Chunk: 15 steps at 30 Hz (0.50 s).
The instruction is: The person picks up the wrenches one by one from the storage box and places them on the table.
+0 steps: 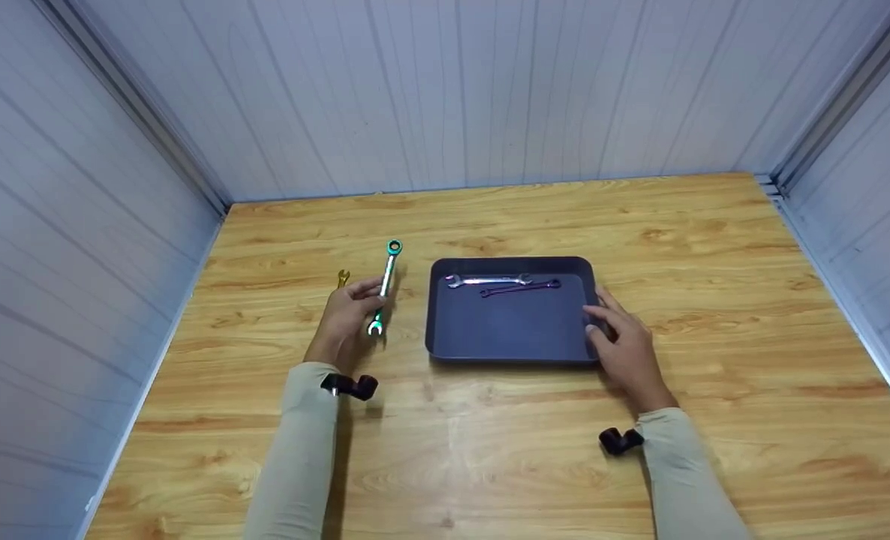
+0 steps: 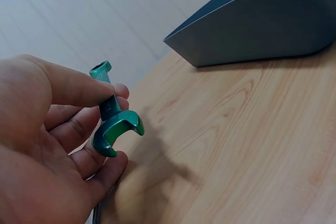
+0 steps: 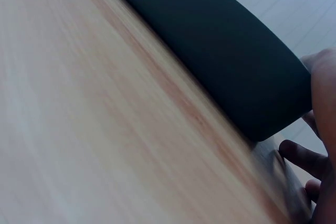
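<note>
My left hand [image 1: 346, 315] pinches a green combination wrench [image 1: 387, 277] by its shaft, between thumb and fingers. The left wrist view shows the open-jaw end of this wrench [image 2: 118, 129] facing the camera, held above the table with its shadow below. At the right side of a dark tray [image 1: 512, 330], my right hand [image 1: 626, 349] grips the rim, thumb on the inner side. Inside the tray, near its far wall, lie a silver wrench [image 1: 490, 280] and a smaller purple wrench [image 1: 516, 289]. Just beyond the left hand a gold wrench [image 1: 344, 277] shows, partly hidden by the fingers.
The wood-grain table [image 1: 490, 450] carries the tray near its middle. Pale panel walls [image 1: 460, 90] enclose the table at the back and both sides. A black wrist camera [image 1: 351, 386] is strapped to the left sleeve, another [image 1: 620, 441] to the right.
</note>
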Each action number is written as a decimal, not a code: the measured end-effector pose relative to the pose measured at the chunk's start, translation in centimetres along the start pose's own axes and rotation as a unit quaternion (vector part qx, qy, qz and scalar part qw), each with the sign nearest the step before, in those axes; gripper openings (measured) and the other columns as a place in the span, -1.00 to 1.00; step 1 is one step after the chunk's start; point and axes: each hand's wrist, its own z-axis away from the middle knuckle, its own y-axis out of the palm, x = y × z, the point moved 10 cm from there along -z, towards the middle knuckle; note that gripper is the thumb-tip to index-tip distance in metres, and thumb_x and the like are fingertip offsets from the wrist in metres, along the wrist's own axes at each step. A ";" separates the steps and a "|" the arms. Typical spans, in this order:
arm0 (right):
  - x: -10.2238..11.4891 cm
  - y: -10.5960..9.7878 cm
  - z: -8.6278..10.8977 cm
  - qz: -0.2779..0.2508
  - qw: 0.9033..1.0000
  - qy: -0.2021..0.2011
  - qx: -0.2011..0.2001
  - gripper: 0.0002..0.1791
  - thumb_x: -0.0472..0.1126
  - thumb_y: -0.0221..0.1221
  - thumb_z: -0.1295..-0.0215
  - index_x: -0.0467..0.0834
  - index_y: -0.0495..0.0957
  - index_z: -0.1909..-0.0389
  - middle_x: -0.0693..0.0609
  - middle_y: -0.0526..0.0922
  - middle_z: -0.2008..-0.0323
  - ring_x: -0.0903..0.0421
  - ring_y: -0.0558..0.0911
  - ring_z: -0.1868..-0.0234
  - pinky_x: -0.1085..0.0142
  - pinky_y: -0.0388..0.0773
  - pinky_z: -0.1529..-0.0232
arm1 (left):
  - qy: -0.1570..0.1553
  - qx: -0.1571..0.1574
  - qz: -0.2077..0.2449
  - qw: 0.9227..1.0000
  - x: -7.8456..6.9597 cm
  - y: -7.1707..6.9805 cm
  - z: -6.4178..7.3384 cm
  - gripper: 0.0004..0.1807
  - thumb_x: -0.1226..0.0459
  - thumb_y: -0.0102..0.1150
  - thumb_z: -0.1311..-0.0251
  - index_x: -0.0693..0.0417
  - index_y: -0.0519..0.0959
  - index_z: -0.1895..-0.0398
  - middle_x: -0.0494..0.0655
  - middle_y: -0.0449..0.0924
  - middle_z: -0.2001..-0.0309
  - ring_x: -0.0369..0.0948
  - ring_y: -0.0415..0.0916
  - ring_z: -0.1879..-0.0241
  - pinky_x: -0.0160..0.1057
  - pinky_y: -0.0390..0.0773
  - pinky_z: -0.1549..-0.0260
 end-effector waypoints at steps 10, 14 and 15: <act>0.0 0.0 0.0 -0.001 1.000 -0.010 -0.004 -0.65 -0.32 0.19 -0.38 -0.23 0.61 -0.16 -0.01 0.32 -0.45 -0.07 0.31 -0.43 -0.19 -0.06 -0.44 | -0.009 -0.007 0.016 1.000 0.1 -0.6 0.2 -0.56 0.45 0.21 -0.31 0.24 0.53 -0.26 0.14 0.57 -0.15 -0.17 0.52 -0.04 -0.33 0.50 0.02; 0.0 0.0 -0.1 -0.003 1.000 -0.005 -0.002 -0.64 -0.32 0.20 -0.38 -0.22 0.61 -0.17 0.01 0.32 -0.45 -0.08 0.29 -0.44 -0.17 0.02 -0.42 | -0.014 -0.013 0.020 1.000 0.4 -0.8 0.3 -0.57 0.45 0.22 -0.31 0.22 0.54 -0.25 0.12 0.58 -0.15 -0.17 0.52 -0.04 -0.34 0.51 0.05; 0.1 0.0 -0.1 -0.003 1.000 -0.004 -0.001 -0.64 -0.32 0.20 -0.38 -0.22 0.61 -0.17 0.00 0.32 -0.46 -0.09 0.29 -0.44 -0.16 0.04 -0.42 | -0.013 -0.013 0.017 1.000 0.4 -0.9 0.4 -0.57 0.45 0.21 -0.31 0.22 0.54 -0.25 0.12 0.58 -0.14 -0.17 0.52 -0.04 -0.34 0.51 0.06</act>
